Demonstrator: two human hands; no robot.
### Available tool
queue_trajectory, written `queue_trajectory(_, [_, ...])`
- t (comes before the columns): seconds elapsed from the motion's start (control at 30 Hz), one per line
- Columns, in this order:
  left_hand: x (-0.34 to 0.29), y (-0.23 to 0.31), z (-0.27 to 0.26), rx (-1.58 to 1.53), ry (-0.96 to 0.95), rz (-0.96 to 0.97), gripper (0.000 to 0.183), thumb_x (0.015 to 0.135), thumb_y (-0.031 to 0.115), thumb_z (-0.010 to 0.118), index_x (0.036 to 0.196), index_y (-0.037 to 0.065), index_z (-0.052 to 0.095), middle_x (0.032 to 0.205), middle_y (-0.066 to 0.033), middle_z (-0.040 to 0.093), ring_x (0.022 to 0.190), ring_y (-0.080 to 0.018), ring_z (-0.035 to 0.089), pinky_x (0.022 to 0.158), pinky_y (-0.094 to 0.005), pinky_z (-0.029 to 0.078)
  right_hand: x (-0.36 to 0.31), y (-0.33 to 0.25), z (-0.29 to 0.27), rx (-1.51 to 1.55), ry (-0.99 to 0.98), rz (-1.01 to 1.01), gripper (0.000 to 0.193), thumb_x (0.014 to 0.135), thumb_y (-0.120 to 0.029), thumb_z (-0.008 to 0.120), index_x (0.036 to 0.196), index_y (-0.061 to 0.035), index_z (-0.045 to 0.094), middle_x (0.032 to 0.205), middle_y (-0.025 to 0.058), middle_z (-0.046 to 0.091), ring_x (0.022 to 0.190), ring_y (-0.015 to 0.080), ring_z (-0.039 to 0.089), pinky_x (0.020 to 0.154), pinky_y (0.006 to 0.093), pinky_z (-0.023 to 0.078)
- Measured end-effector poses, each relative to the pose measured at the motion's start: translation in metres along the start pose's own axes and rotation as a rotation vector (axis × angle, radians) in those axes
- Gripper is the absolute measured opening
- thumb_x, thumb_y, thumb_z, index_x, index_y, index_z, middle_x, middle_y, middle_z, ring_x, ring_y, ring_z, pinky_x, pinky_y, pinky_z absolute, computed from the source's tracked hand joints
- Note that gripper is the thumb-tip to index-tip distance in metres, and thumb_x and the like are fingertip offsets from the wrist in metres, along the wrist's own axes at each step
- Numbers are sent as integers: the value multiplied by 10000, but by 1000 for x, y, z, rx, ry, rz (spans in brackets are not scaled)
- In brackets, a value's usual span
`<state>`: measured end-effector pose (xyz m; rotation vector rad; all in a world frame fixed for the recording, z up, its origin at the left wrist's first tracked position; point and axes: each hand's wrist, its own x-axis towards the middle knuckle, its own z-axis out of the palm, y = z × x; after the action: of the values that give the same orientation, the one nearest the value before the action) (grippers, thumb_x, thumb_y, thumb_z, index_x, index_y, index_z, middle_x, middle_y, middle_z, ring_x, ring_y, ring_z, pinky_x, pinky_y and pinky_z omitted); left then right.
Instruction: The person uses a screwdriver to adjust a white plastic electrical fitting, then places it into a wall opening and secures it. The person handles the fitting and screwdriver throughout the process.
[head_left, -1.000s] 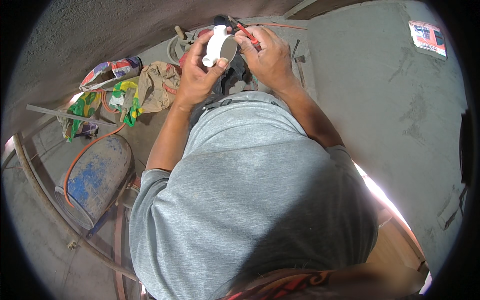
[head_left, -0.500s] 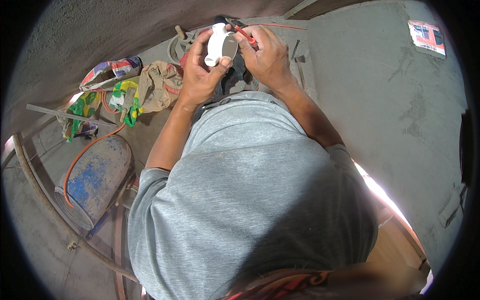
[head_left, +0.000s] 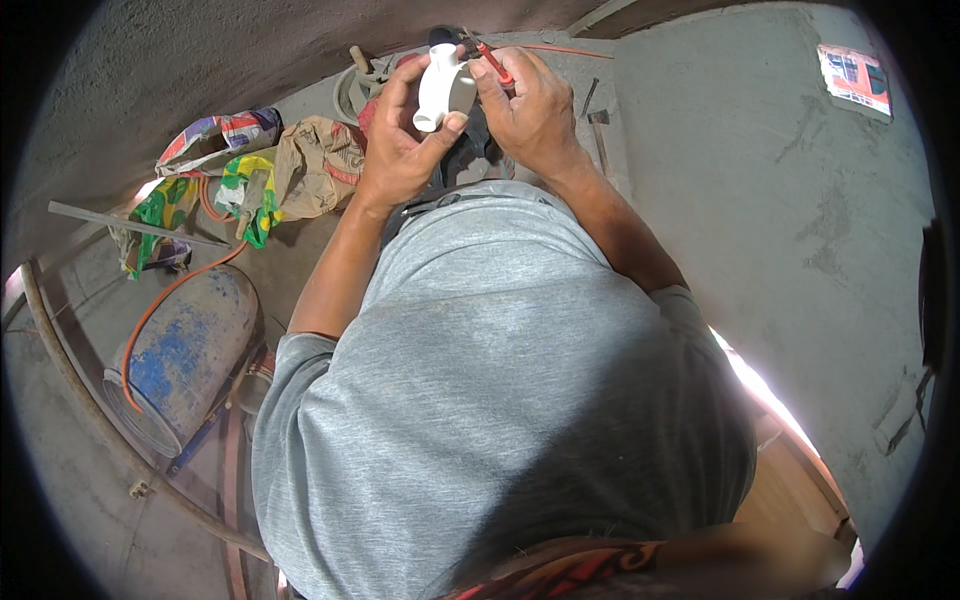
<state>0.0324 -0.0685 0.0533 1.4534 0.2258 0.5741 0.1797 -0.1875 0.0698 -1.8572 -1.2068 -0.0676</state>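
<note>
Held up in front of me is a round white plastic junction box (head_left: 451, 92) with short pipe stubs at its top and bottom. My left hand (head_left: 402, 135) grips it from the left, the thumb pressed near the lower stub. Close to its right side, my right hand (head_left: 530, 105) is closed round a slim red-handled tool (head_left: 497, 68). That tool points up and to the left, past the box's upper edge. Its tip is thin, and I cannot make out its exact kind. Whether the right fingertips touch the box is hard to tell.
Crumpled sacks (head_left: 318, 170) lie on the floor at left, near a blue-stained drum (head_left: 195, 320) on its side with an orange hose (head_left: 165, 292) across it. A long-handled hammer (head_left: 600, 130) rests by the grey wall (head_left: 760, 180) at right. A pail (head_left: 350, 95) stands behind my left hand.
The junction box has turned slightly in my left hand, so its right side now looks brighter. In my right hand the red-handled tool has tilted a little more upright.
</note>
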Motion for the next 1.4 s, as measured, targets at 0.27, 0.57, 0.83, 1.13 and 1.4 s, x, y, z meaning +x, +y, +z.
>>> queue_trajectory(0.27, [-6, -4, 0, 4, 3, -14, 689, 964, 112, 795, 1528, -3, 417, 1535, -150, 572, 1375, -222, 572, 1151, -376, 462, 0, -3, 1, 42, 10, 33, 258, 1013, -254, 698, 947, -4, 690, 788, 195, 685, 706, 382, 709, 611, 453, 538])
queue_trajectory(0.57, [-7, -4, -1, -35, 17, -45, 685, 978, 162, 793, 1524, -23, 423, 1510, -127, 586, 1314, -184, 590, 1092, -346, 499, -3, -4, -3, 137, -98, 254, 331, 1028, -319, 677, 932, -2, 689, 801, 199, 689, 719, 363, 704, 655, 451, 528])
queue_trajectory(0.83, [-12, -8, -3, -5, 25, -92, 720, 964, 194, 818, 1530, -24, 429, 1415, -116, 615, 1262, -172, 604, 1056, -332, 509, -4, -9, -10, 101, -75, 21, 193, 963, -195, 748, 1025, -30, 667, 928, 155, 713, 828, 361, 712, 703, 451, 550])
queue_trajectory(1.13, [-17, -11, -5, 25, -20, -66, 695, 977, 178, 797, 1532, -20, 430, 1432, -114, 610, 1296, -193, 596, 1105, -351, 475, -11, -8, -7, 57, -147, 131, 237, 992, -227, 726, 929, -13, 644, 837, 190, 697, 752, 376, 706, 642, 455, 534])
queue_trajectory(1.4, [-20, -9, -4, 5, -15, -94, 653, 1003, 195, 763, 1527, -22, 439, 1469, -120, 593, 1284, -190, 591, 1073, -348, 509, -12, -9, -8, 100, -86, 74, 227, 992, -227, 718, 936, -15, 656, 830, 179, 690, 757, 387, 699, 677, 455, 542])
